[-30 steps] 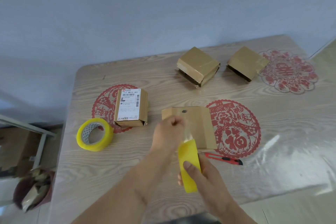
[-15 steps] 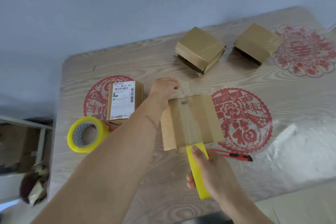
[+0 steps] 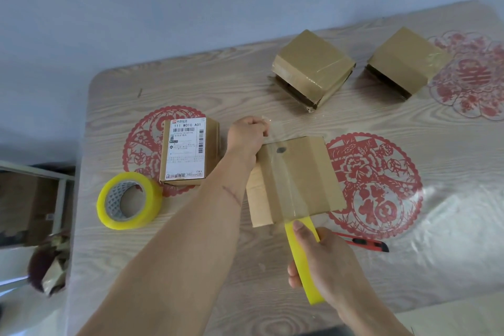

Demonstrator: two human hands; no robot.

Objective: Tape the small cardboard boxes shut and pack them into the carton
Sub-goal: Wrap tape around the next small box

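Left hand (image 3: 246, 135) is out over the far-left corner of the centre cardboard box (image 3: 296, 180), fingers curled and pinching the free end of the clear tape strip (image 3: 286, 172), which runs taut down the box's top seam toward the near edge. Right hand (image 3: 317, 259) grips the yellow tape roll (image 3: 304, 262) edge-on at the box's near edge, index finger laid straight along the roll's rim, other fingers wrapped round it; thumb hidden, can't tell how it sits. Box lies flat on the wood-grain table (image 3: 272, 95), mid-table, its right side overlapping a red paper-cut decal (image 3: 381, 185). Dark round spot on the box top near the far edge, under the tape. To the left, w/ a gap between, a labelled box (image 3: 188, 151) w/ a white shipping label reading "111 W010 A01", sitting on another red decal (image 3: 144, 150). Near-left of that, just beside it, a second yellow tape roll (image 3: 129, 200), lying tilted, core showing. Far side: two taped boxes, one centre-far (image 3: 313, 65) and one far-right (image 3: 406, 58), apart from each other, both turned at an angle w/ dark open gaps on their near-left sides. Red utility knife (image 3: 361, 242) lies flat just right of the right hand. Third red decal (image 3: 469, 76) at far right, beside the far-right box. No carton clearly identifiable in view.
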